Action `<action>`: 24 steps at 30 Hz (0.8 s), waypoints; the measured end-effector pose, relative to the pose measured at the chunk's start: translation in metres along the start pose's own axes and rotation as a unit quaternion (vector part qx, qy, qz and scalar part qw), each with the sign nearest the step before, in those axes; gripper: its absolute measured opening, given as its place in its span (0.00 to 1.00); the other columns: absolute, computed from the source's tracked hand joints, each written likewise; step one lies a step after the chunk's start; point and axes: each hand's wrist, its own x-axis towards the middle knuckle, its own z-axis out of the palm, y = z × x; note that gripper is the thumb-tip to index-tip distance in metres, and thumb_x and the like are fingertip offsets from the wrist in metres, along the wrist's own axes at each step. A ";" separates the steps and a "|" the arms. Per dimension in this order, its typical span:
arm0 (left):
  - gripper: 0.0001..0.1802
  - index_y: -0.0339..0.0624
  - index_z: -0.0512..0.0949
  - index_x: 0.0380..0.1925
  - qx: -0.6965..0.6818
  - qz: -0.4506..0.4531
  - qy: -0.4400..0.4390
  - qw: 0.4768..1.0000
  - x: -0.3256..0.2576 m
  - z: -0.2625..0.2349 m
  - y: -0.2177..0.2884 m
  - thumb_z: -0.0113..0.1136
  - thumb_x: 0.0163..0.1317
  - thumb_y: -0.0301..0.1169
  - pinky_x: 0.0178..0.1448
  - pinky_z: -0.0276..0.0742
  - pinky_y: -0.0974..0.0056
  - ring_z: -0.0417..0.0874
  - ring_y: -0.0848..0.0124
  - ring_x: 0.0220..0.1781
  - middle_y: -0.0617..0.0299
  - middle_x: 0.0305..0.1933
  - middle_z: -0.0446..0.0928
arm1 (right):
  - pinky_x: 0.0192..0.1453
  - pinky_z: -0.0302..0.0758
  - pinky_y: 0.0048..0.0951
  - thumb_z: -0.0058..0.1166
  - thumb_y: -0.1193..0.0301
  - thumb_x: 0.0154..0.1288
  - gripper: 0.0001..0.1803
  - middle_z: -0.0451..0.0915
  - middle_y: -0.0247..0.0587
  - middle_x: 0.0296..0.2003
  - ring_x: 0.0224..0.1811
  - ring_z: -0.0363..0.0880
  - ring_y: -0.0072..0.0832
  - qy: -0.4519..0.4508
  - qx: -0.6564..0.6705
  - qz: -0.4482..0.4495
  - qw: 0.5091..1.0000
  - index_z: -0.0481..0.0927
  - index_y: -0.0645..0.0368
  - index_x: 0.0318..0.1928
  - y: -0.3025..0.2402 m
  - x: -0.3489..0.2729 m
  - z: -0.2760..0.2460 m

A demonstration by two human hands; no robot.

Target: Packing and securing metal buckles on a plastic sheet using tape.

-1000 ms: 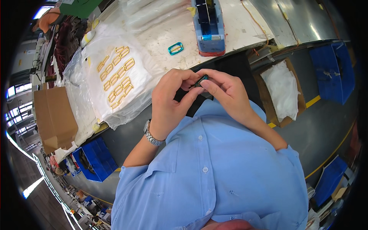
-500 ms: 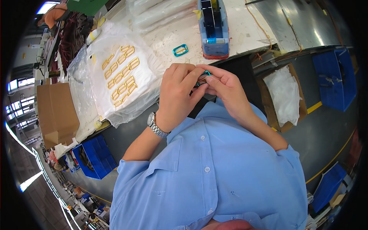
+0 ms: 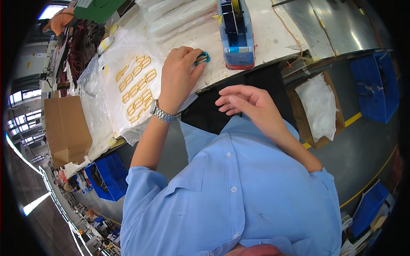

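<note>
My left hand (image 3: pixel 177 77) reaches over the white table, thumb and fingertips closed on the left end of a small rectangular buckle (image 3: pixel 204 58) with teal edging and gold inside. The fingers partly cover it; whether a second piece lies with it I cannot tell. My right hand (image 3: pixel 256 104) hangs in front of my shirt over black cloth, fingers loosely bent and apart, with nothing in it. Left of my left hand, rows of gold rectangular buckles (image 3: pixel 149 76) lie on white wrapping (image 3: pixel 113 53). A blue tape dispenser (image 3: pixel 240 59) stands right of the teal-edged buckle.
Clear plastic packs (image 3: pixel 179 19) lie at the back of the table. A cardboard box (image 3: pixel 66 128) sits at the left, and another carton holding white plastic (image 3: pixel 316 106) at the right. Blue bins (image 3: pixel 106 175) stand on the floor. Another person (image 3: pixel 62 19) is far left.
My hands have parted. The left moved forward and left to the teal-edged buckle on the table; the right stayed near my body, its fingers now loose, without the teal-edged piece held between both hands before.
</note>
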 end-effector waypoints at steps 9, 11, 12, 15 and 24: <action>0.06 0.38 0.89 0.42 0.000 -0.051 0.156 0.986 -0.023 -0.056 -0.013 0.72 0.65 0.22 0.53 0.83 0.61 0.90 0.57 0.44 0.55 0.44 0.89 | 0.36 0.73 0.18 0.58 0.71 0.82 0.13 0.91 0.34 0.47 0.32 0.78 0.16 0.267 -0.293 -0.260 0.881 0.88 0.62 0.58 -0.068 0.000 -0.024; 0.03 0.37 0.88 0.38 0.042 -0.092 0.130 0.986 -0.034 -0.072 -0.031 0.70 0.66 0.23 0.50 0.81 0.61 0.88 0.58 0.40 0.56 0.39 0.87 | 0.35 0.72 0.20 0.61 0.66 0.81 0.14 0.91 0.37 0.44 0.29 0.75 0.17 0.288 -0.362 -0.265 0.846 0.90 0.63 0.54 -0.074 0.019 -0.035; 0.03 0.37 0.87 0.38 0.073 -0.107 0.098 0.987 -0.039 -0.076 -0.041 0.70 0.66 0.24 0.49 0.81 0.60 0.87 0.57 0.39 0.56 0.38 0.86 | 0.35 0.72 0.20 0.61 0.66 0.81 0.14 0.91 0.37 0.44 0.29 0.75 0.17 0.288 -0.366 -0.266 0.844 0.90 0.63 0.54 -0.078 0.024 -0.035; 0.04 0.37 0.84 0.37 0.134 -0.085 0.008 0.987 -0.056 -0.075 -0.068 0.68 0.65 0.25 0.48 0.80 0.56 0.85 0.56 0.40 0.57 0.37 0.85 | 0.36 0.75 0.28 0.61 0.60 0.80 0.19 0.90 0.40 0.36 0.27 0.75 0.22 0.260 -0.447 -0.200 0.832 0.91 0.66 0.48 -0.079 0.040 -0.030; 0.05 0.38 0.81 0.36 0.118 -0.059 -0.028 0.991 -0.053 -0.068 -0.088 0.66 0.61 0.23 0.50 0.79 0.50 0.82 0.53 0.44 0.54 0.36 0.82 | 0.36 0.76 0.26 0.69 0.61 0.72 0.18 0.88 0.37 0.29 0.29 0.79 0.18 0.172 -0.327 -0.143 0.918 0.92 0.68 0.44 -0.073 0.064 -0.034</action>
